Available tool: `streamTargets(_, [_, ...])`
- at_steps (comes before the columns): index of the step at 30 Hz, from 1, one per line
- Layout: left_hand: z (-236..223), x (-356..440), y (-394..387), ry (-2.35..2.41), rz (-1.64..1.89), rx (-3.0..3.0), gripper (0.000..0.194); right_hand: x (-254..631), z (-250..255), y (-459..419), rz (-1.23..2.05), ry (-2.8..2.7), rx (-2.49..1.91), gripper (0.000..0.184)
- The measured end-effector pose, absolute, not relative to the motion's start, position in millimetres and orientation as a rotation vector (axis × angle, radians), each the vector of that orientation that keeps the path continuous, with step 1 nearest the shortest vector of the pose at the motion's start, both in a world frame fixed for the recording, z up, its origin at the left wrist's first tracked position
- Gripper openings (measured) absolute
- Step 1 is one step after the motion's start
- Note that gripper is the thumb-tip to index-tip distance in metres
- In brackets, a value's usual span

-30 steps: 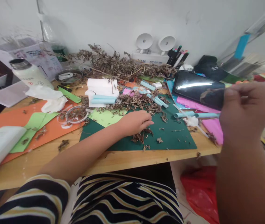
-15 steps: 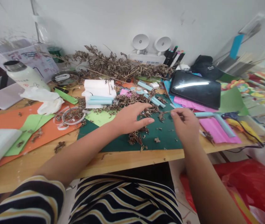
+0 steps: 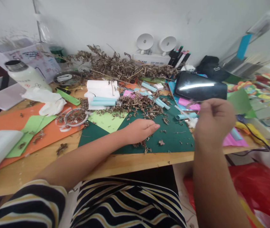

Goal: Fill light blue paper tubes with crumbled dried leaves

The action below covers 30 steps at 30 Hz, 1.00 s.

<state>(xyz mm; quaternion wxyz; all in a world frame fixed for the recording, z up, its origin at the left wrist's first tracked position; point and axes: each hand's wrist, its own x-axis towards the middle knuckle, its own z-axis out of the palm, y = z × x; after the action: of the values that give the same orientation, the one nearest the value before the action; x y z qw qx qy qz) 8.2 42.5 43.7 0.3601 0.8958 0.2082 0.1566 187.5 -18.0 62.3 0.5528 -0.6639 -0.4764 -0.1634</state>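
My left hand point(image 3: 141, 131) is low over the dark green mat point(image 3: 123, 142), closed, its fingers pressed together; whatever they hold is hidden. Crumbled dried leaves point(image 3: 141, 145) show just under it, and a larger heap of dried leaves point(image 3: 144, 106) lies behind it. My right hand point(image 3: 217, 122) is raised in front of the black tablet point(image 3: 199, 87), thumb and finger pinched. A thin, blurred dried stem point(image 3: 192, 102) seems to stick out leftward from the pinch.
Dried branches point(image 3: 125, 68) line the wall. Pale blue paper rolls point(image 3: 104, 101), a clear tape ring point(image 3: 76, 117), orange paper point(image 3: 51, 134) and an open white bottle point(image 3: 28, 76) stand or lie leftward. A red plastic bag point(image 3: 260, 186) is below the table on the right.
My right hand has moved right and up, away from the leaves. My left hand has come down and nearer to me, and its spread fingers have closed.
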Motion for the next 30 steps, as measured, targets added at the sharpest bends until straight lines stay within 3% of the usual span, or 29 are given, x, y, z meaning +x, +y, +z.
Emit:
streamTargets(6, [51.7, 0.6, 59.4, 0.481, 0.260, 2.784, 0.026, 194.0, 61.0, -23.5, -0.283, -1.188, -1.647, 0.008])
streamTargets(9, [59.0, -5.9, 65.2, 0.424, 0.164, 2.752, 0.031, 182.3, 45.7, -22.0, -0.213, -1.239, -1.632, 0.010])
streamTargets(13, [61.7, -6.8, 65.8, 0.423, 0.365, 2.583, 0.043, 163.8, 36.4, -19.6, -0.161, -1.466, -1.572, 0.009])
streamTargets(18, [53.3, 2.3, 57.9, 0.510, 0.492, 2.368, 0.033, 143.8, 41.2, -18.5, -0.123, -1.613, -1.491, 0.009])
streamTargets(23, [47.4, 5.1, 50.2, 0.521, 0.461, 2.217, 0.036, 157.7, 44.9, -15.3, -0.180, -1.326, -1.573, 0.010])
streamTargets(30, [49.2, 3.4, 53.6, 0.412, 0.354, 2.541, 0.034, 187.5, 45.6, -14.9, -0.087, -1.001, -1.505, 0.008])
